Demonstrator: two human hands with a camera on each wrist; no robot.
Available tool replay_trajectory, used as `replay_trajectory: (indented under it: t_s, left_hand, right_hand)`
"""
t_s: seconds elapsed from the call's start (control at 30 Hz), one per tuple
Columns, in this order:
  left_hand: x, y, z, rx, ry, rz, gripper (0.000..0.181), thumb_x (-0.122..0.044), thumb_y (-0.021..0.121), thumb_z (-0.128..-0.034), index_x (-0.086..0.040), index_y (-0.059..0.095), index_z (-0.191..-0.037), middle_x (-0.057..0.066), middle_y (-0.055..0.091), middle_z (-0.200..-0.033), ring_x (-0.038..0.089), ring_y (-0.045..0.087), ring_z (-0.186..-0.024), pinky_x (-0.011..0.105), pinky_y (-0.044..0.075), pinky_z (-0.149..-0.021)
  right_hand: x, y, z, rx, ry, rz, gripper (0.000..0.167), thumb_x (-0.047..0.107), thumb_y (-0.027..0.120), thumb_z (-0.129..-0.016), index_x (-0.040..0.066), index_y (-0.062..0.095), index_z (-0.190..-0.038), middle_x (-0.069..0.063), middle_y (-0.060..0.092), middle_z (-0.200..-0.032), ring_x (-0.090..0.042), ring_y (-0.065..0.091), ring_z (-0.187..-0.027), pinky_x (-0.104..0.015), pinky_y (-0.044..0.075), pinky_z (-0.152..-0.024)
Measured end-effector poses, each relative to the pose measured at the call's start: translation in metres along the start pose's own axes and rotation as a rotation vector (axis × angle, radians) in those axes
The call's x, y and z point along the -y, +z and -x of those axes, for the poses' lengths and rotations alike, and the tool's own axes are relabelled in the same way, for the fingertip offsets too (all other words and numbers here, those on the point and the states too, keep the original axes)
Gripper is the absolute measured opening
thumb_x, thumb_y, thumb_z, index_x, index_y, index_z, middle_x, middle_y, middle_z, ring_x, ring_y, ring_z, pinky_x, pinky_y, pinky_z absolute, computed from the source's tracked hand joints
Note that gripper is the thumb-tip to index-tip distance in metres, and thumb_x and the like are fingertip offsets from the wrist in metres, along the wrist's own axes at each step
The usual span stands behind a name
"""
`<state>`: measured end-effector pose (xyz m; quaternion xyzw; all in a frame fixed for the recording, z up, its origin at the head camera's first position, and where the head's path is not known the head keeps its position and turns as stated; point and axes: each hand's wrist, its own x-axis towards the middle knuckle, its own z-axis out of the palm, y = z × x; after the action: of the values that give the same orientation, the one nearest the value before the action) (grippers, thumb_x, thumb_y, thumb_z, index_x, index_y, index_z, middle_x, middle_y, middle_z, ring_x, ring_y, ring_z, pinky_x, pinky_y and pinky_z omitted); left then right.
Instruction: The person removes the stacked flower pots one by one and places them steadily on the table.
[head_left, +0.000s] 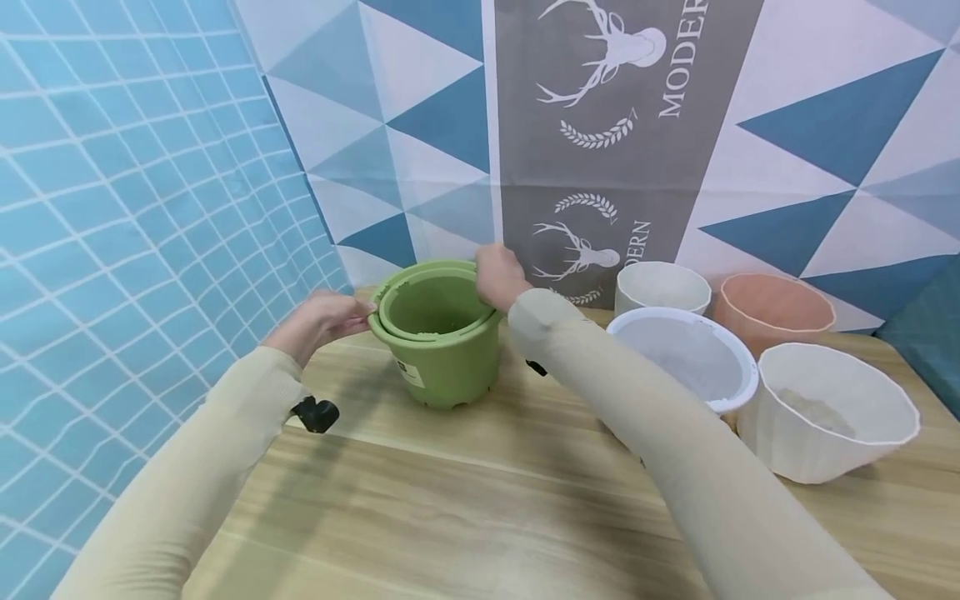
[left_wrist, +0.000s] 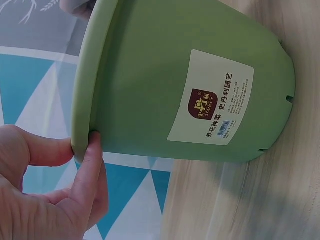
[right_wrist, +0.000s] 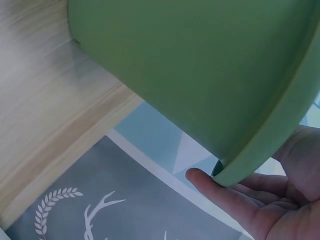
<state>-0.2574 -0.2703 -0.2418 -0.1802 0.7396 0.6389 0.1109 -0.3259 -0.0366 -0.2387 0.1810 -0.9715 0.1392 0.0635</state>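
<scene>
A green flowerpot [head_left: 457,371] stands on the wooden table near the back wall, with a second green pot [head_left: 423,304] nested inside it. Its white label [left_wrist: 217,97] faces the left wrist view. My left hand [head_left: 321,321] pinches the rim at the left, thumb on top and fingertips beneath, as the left wrist view shows. On the opposite side my right hand [head_left: 501,275] holds the rim. Seen from the right wrist, fingers [right_wrist: 225,200] of that hand reach under the rim; its thumb is hidden there.
To the right stand a ribbed white pot [head_left: 780,450], an orange pot [head_left: 742,329], another white pot [head_left: 626,292] and a greyish pot with a pale rim [head_left: 750,375]. My right forearm partly covers that last one. A patterned cloth wall [head_left: 442,150] rises behind.
</scene>
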Motion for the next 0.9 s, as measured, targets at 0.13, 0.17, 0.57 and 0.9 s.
replay_trajectory:
  t_s: [0.13, 0.17, 0.57, 0.9]
  left_hand:
    - [0.001, -0.001, 0.001, -0.005, -0.002, -0.011, 0.056, 0.004, 0.051, -0.0941, 0.011, 0.026, -0.144, -0.003, 0.063, -0.071, 0.005, 0.067, -0.065, 0.013, 0.06, -0.085]
    - [0.001, -0.001, 0.001, -0.006, 0.0, -0.018, 0.056, 0.003, 0.051, -0.0943, 0.01, 0.026, -0.144, -0.003, 0.063, -0.071, 0.005, 0.066, -0.065, 0.013, 0.059, -0.086]
    - [0.003, 0.004, -0.001, -0.027, -0.014, -0.018, 0.055, 0.003, 0.051, -0.0945, 0.01, 0.028, -0.144, 0.0, 0.058, -0.079, 0.006, 0.064, -0.066, 0.014, 0.059, -0.088]
    - [0.0, 0.008, -0.002, -0.05, -0.003, -0.031, 0.054, 0.004, 0.051, -0.0939, 0.011, 0.029, -0.143, 0.0, 0.058, -0.075, 0.005, 0.063, -0.063, 0.012, 0.061, -0.077]
  right_hand:
    - [-0.002, -0.003, -0.004, 0.025, -0.007, -0.007, 0.01, -0.004, 0.057, -0.075, 0.005, 0.056, -0.079, -0.015, 0.065, -0.104, -0.024, 0.06, -0.086, -0.032, 0.062, -0.07]
    - [-0.003, -0.004, -0.005, 0.031, -0.007, -0.009, 0.01, -0.004, 0.058, -0.074, 0.005, 0.056, -0.078, -0.016, 0.065, -0.103, -0.023, 0.059, -0.085, -0.032, 0.062, -0.07]
    - [-0.016, -0.013, -0.004, 0.071, -0.056, -0.125, 0.018, -0.002, 0.061, -0.07, 0.008, 0.046, -0.072, -0.007, 0.046, -0.076, -0.021, 0.047, -0.07, -0.023, 0.05, -0.052]
    - [-0.031, -0.021, -0.004, 0.116, 0.049, -0.222, 0.017, 0.001, 0.061, -0.069, 0.009, 0.049, -0.06, -0.003, 0.054, -0.056, -0.009, 0.053, -0.04, -0.016, 0.052, -0.041]
